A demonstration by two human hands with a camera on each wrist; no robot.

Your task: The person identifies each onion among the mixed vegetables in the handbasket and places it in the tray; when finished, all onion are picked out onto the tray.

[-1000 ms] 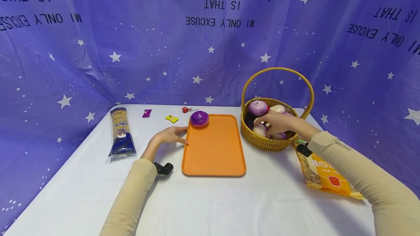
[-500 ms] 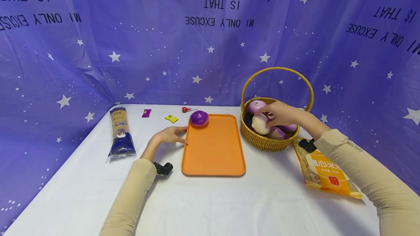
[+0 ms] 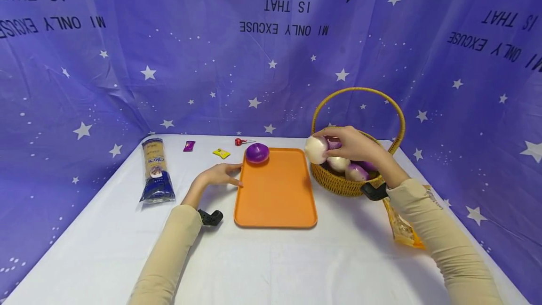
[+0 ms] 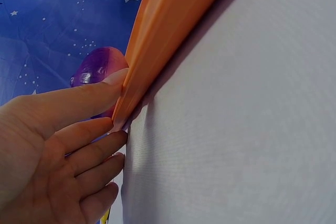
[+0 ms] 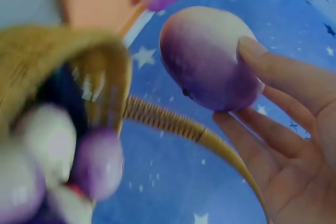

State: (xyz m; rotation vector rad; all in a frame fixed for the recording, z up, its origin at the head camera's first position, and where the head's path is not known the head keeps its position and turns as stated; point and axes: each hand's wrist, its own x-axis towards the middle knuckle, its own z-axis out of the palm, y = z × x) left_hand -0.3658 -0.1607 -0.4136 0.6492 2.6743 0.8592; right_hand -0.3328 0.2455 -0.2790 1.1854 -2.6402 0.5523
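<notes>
- Head view: your right hand (image 3: 349, 142) pinches a rounded white-and-purple vegetable (image 3: 316, 150), thumb and fingers parted to the breadth of its body. Held up at the left edge of the basket, well apart from the tray's middle.
- Right wrist view: vegetable skin smooth, cream blending into violet, a small dark spot low on one side. Your fingertips bear on its side.
- Basket (image 3: 338, 187): woven, yellow-brown, rounded bowl with a tall wrapped arch handle. More smooth, bulb-shaped vegetables (image 3: 356, 172), white and purple, lie inside.
- Your left hand (image 3: 218, 174): thumb and fingertips at the tray's left rim, fingers lightly bent and spread. The left wrist view has the thumb touching the rim; no firm grasp.
- Tray (image 3: 275, 196): flat orange rectangle, rounded corners, low raised rim. A glossy purple oval (image 3: 257, 153) sits at its far left corner.
- Left of the tray, on white cloth (image 3: 271, 262): long clear-and-blue packet (image 3: 157, 171), purple wrapped sweet (image 3: 189, 146), yellow wrapped sweet (image 3: 221, 153). Red lollipop (image 3: 240, 142) just beyond the oval.
- Orange bag (image 3: 402, 225) partly hidden under your right sleeve (image 3: 440, 234).
- Behind: creased purple fabric (image 3: 271, 79) with white stars.
</notes>
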